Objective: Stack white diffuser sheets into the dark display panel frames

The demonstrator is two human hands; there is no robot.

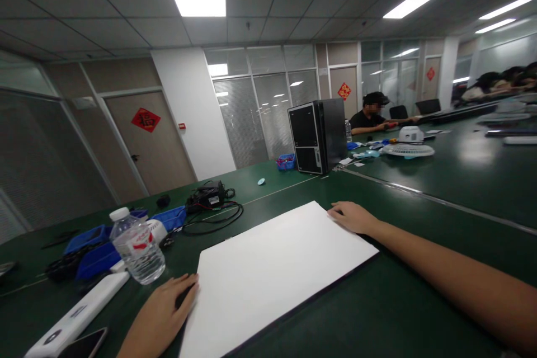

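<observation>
A large blank white sheet (272, 274) lies on the green table in front of me, with a dark edge or shadow along its near side. Whether it is paper or thin board I cannot tell. My left hand (161, 313) is at its left edge, thumb and fingers curved together and touching the rim. At the right edge, my right hand (352, 217) has its thumb and fingertips closed on the border in the same way. A water bottle (138, 249) with a white cap stands upright just beyond my left hand.
Left of me lie a long white device (79, 319), a phone (86, 344) and blue trays (94, 260). Black adapters with cables (207, 196) sit beyond the sheet. A computer tower (316, 137) stands further back. A person (369, 114) sits near a white fan (409, 148).
</observation>
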